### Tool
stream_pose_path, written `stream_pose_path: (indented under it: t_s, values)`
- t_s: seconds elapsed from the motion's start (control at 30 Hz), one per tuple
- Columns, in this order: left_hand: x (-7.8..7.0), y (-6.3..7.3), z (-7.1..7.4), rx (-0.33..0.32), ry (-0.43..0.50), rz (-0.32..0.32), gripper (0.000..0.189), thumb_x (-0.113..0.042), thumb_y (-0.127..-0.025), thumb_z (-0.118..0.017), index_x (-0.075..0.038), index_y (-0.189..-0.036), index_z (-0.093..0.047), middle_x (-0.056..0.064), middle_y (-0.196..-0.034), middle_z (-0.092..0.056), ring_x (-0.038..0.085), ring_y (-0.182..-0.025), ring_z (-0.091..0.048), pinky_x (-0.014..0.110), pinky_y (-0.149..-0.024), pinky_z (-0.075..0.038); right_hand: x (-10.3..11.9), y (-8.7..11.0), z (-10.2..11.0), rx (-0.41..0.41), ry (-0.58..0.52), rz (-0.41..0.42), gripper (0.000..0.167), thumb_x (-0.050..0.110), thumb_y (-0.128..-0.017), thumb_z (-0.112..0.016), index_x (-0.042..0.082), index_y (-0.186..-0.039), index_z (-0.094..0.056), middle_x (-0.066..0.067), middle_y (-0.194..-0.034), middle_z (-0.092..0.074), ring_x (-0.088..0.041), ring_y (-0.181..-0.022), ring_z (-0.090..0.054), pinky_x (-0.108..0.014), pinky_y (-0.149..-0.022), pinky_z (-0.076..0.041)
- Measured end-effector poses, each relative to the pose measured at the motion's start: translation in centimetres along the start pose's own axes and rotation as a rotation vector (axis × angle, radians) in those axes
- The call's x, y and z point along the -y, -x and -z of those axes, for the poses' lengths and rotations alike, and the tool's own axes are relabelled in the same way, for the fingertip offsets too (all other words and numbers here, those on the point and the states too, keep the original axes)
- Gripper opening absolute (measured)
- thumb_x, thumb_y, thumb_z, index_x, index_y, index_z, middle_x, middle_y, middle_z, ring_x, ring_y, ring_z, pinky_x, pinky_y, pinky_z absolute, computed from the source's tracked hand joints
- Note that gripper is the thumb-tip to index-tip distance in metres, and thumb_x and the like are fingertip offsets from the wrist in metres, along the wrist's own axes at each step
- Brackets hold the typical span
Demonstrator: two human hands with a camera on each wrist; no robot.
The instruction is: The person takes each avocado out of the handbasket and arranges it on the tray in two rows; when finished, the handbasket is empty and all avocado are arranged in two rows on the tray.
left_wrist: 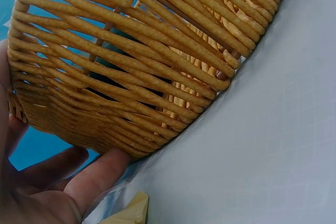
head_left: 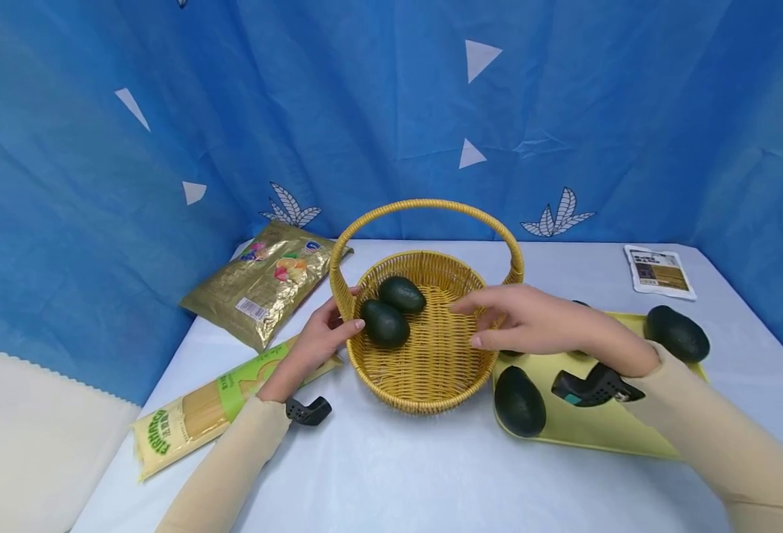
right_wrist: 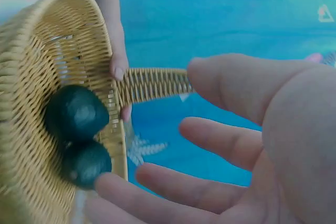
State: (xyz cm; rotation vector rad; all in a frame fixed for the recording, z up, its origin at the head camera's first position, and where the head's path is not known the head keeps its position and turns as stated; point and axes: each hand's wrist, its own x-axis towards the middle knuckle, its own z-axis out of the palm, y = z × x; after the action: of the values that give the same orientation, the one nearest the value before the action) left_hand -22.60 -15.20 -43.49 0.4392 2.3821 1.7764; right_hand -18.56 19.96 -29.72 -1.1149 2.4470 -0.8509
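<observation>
A round yellow wicker basket [head_left: 441, 366] with a tall hoop handle stands mid-table. Two dark green avocados [head_left: 383, 324] lie inside it against the left wall. My left hand [head_left: 318, 337] grips the basket's left rim at the foot of the handle, thumb on the rim; in the left wrist view its fingers [left_wrist: 102, 174] press the woven outside. Over the basket's right side hovers my right hand [head_left: 531, 322], fingers loosely spread and holding nothing. In the right wrist view the right hand [right_wrist: 226, 166] shows an empty palm, with the avocados [right_wrist: 79, 114] beyond.
A yellow-green tray [head_left: 605, 433] at the right bears several avocados [head_left: 519, 402], some partly hidden by the right arm. A gold bag [head_left: 232, 292] and a pack of noodles [head_left: 195, 418] lie at the left. A white pouch [head_left: 660, 272] lies back right.
</observation>
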Motion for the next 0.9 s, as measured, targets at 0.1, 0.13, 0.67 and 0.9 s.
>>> stream_pose_path:
  t_s: [0.1, 0.13, 0.67, 0.9]
  values:
    - [0.1, 0.0, 0.0, 0.004, 0.002, -0.003, 0.063, -0.021, -0.099, -0.065, -0.021, -0.157, -0.041, 0.016, -0.152, -0.052, 0.037, -0.128, -0.059, 0.040, -0.101, -0.053, 0.9, -2.8, 0.1, -0.001, 0.069, 0.008, 0.046, 0.025, -0.099, -0.065, 0.012, -0.142, -0.058, -0.009, -0.140, -0.063, -0.020, -0.110, -0.069, -0.035, -0.087, -0.060]
    - [0.1, 0.0, 0.0, 0.004, 0.001, -0.004, 0.063, -0.021, -0.099, -0.065, -0.021, -0.157, -0.041, 0.017, -0.151, -0.052, 0.037, -0.127, -0.059, 0.039, -0.100, -0.053, 1.2, -3.7, 0.2, 0.003, 0.087, 0.004, 0.047, 0.025, -0.098, -0.065, 0.013, -0.142, -0.057, -0.009, -0.141, -0.062, -0.023, -0.113, -0.068, -0.038, -0.090, -0.059]
    - [0.1, -0.1, 0.2, 0.001, -0.006, 0.005, 0.063, -0.022, -0.099, -0.064, -0.022, -0.157, -0.040, 0.015, -0.153, -0.051, 0.037, -0.129, -0.059, 0.045, -0.105, -0.051, -1.5, -14.2, -1.0, 0.125, 0.202, -0.140, 0.048, 0.008, -0.097, -0.063, 0.010, -0.144, -0.058, -0.011, -0.149, -0.056, -0.031, -0.141, -0.050, -0.047, -0.110, -0.045]
    - [0.0, 0.0, 0.1, 0.000, 0.011, 0.021, 0.063, -0.022, -0.098, -0.065, -0.023, -0.157, -0.040, 0.015, -0.153, -0.051, 0.038, -0.130, -0.058, 0.042, -0.101, -0.053, -2.7, -16.9, -2.1, 0.187, 0.258, -0.204, 0.052, -0.003, -0.091, -0.059, 0.015, -0.140, -0.063, -0.009, -0.150, -0.056, -0.025, -0.127, -0.053, -0.035, -0.089, -0.040]
